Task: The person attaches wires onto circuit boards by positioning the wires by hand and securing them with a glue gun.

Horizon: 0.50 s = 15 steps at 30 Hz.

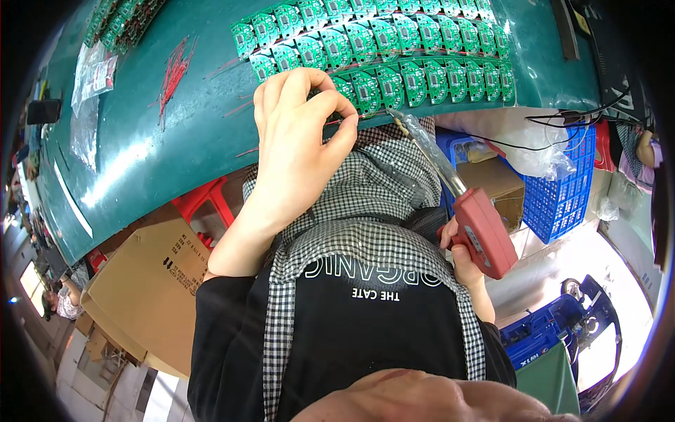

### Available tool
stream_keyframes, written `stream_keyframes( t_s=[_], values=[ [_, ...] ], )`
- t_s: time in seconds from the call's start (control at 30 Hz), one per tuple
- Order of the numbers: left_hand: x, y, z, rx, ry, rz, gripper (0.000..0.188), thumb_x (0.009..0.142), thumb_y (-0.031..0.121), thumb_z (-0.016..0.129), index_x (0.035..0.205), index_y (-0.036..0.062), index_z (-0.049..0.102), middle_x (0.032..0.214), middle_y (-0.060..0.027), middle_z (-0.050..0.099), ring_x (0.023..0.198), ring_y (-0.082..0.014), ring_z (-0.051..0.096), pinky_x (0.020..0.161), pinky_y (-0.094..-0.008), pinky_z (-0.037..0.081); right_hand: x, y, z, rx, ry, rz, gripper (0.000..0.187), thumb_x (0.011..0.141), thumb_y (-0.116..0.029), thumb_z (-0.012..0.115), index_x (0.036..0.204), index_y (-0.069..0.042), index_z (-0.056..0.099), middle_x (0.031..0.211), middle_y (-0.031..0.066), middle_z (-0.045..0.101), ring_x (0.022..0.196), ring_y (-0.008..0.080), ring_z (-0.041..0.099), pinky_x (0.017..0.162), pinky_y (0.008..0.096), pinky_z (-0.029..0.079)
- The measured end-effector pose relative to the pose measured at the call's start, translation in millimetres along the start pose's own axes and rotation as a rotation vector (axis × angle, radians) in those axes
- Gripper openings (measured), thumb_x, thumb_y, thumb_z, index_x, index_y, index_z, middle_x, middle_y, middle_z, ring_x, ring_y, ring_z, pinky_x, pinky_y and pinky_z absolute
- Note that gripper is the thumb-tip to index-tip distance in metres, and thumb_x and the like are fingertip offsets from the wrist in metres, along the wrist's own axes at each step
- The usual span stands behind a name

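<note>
My left hand [299, 130] is over the near-left end of the circuit board rows, thumb and forefinger pinched on a thin red wire [332, 123]. The wire runs toward the near edge of the front row of green circuit boards [366, 91]. My right hand [464, 261] is closed round the handle of a red pistol-shaped soldering iron [485, 232]. Its metal barrel slants up to the left. The tip is at the near edge of a board in the front row; whether it touches cannot be seen. More red wires stick out left of the boards.
The green table [204, 133] bears a bundle of red wires [172, 77], a clear plastic bag [91, 91] and stacked boards [126, 24]. Beneath its edge are a red stool [205, 200], a cardboard box [148, 281] and a blue crate [559, 200]. Black cables [569, 121] hang at right.
</note>
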<state>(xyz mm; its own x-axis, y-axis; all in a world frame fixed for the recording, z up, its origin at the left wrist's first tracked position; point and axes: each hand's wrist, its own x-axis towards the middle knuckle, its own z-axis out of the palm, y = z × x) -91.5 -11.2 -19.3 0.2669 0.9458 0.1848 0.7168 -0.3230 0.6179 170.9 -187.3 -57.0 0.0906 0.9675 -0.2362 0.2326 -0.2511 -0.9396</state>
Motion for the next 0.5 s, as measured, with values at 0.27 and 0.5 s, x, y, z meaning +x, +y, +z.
stream_keyframes(
  t_s=[0.27, 0.5],
  values=[
    [-0.2, 0.3, -0.3, 0.005, 0.003, 0.005, 0.010, 0.067, 0.008, 0.068, 0.073, 0.0080, 0.060, 0.092, -0.0044, 0.051, 0.098, -0.0250, 0.046, 0.087, -0.0381, 0.032, 0.4, -3.9, -0.6, 0.025, -0.013, -0.101, 0.051, 0.074, -0.025, 0.073, 0.115, 0.001, 0.056, 0.106, 0.0167, 0.061, 0.090, 0.0266, 0.063, 0.076, 0.0337, 0.050],
    [-0.2, 0.6, -0.3, 0.006, 0.007, 0.014, 0.010, 0.067, 0.008, 0.068, 0.072, 0.0077, 0.060, 0.091, -0.0047, 0.051, 0.097, -0.0249, 0.046, 0.087, -0.0380, 0.032, 9.5, -20.6, 7.5, 0.252, -0.092, -0.111, 0.082, 0.073, -0.028, 0.076, 0.133, 0.005, 0.030, 0.101, 0.0181, 0.060, 0.060, 0.0166, 0.059, 0.054, 0.0246, 0.046]
  ],
)
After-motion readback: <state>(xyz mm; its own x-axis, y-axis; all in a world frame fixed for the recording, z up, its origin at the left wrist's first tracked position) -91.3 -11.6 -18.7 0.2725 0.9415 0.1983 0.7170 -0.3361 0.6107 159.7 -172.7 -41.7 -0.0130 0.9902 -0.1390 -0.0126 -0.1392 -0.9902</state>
